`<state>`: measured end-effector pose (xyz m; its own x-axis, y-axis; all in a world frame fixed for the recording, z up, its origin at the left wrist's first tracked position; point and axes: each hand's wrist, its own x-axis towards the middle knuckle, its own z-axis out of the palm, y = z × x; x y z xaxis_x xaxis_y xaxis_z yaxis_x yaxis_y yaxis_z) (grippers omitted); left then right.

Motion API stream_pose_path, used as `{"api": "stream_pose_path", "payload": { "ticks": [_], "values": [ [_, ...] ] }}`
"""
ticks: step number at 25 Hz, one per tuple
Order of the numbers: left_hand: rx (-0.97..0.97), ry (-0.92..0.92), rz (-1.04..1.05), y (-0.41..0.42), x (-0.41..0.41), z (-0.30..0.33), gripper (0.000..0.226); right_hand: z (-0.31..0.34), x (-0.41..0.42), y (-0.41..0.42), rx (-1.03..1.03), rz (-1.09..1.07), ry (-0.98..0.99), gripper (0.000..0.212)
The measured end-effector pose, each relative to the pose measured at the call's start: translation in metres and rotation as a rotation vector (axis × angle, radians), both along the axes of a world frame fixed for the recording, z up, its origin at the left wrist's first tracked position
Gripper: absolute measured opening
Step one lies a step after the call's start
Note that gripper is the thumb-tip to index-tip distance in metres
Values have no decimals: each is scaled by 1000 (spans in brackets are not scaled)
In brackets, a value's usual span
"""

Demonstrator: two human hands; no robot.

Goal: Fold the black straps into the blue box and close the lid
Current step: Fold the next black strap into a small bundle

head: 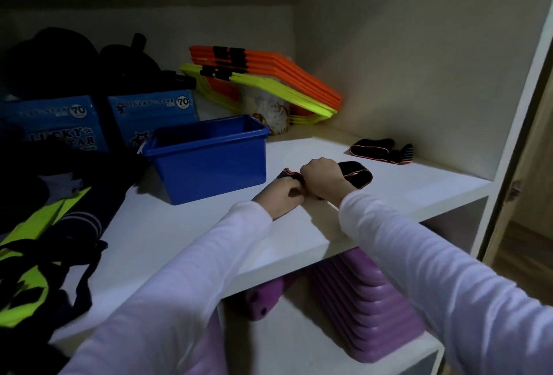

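An open blue box (pixel 209 162) stands on the white shelf (pixel 167 234), with no lid in sight. Just right of it both hands hold one black strap with orange edging (pixel 356 177). My left hand (pixel 279 196) pinches its folded end near the box. My right hand (pixel 321 178) presses on the strap's middle, and the free end lies flat to the right. A second black strap (pixel 381 150) lies bunched farther back by the right wall. What is inside the box cannot be seen.
Two light-blue "Lucky Star" boxes (pixel 152 111) stand behind the blue box. Orange and yellow flat hurdles (pixel 269 75) lean at the back. Dark and neon-yellow clothing (pixel 39 240) fills the left. Purple stacked items (pixel 365 308) sit on the shelf below.
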<state>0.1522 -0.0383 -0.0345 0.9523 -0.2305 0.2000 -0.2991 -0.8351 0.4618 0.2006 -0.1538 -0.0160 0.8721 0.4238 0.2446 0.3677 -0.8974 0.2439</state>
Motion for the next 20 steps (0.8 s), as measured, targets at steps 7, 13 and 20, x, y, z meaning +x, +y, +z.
{"api": "stream_pose_path", "payload": {
  "ticks": [7, 13, 20],
  "values": [
    [-136, -12, -41, -8, -7, 2, 56, 16, 7, -24, 1821, -106, 627, 23],
    [-35, 79, -113, -10, -5, -4, 51, 19, 34, -56, 2605, 76, 672, 42],
    [92, -3, -9, 15, -7, 1, 24, -3, 41, -90, 2411, -314, 319, 42]
  ]
}}
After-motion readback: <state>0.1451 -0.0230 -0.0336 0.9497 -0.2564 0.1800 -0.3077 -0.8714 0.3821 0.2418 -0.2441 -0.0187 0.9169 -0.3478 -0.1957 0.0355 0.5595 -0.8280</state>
